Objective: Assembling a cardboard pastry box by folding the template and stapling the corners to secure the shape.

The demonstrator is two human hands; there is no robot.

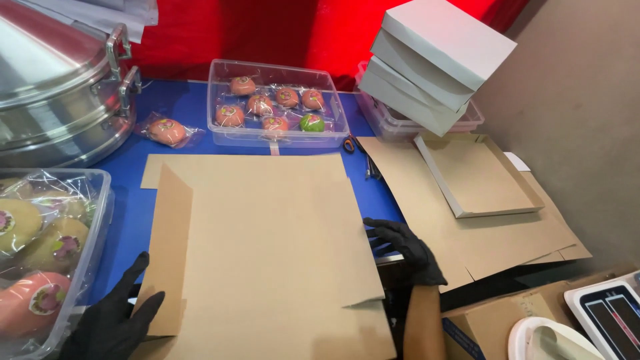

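Flat cardboard blank held at both edges on a blue bench

A brown cardboard sheet (267,253) is lain flat on the bench (180,107); its left flap is touched by the black-gloved left hand (113,317), and its right edge by the gloved right hand (407,248). Beyond it, a clear tub of wrapped round buns (277,103) is seen, with stacked white boxes (433,60) to the right and a metal steamer (60,87) to the left.

bright even overhead light | soft shadows | glare on steel steamer (60,87) | edges slightly bowed
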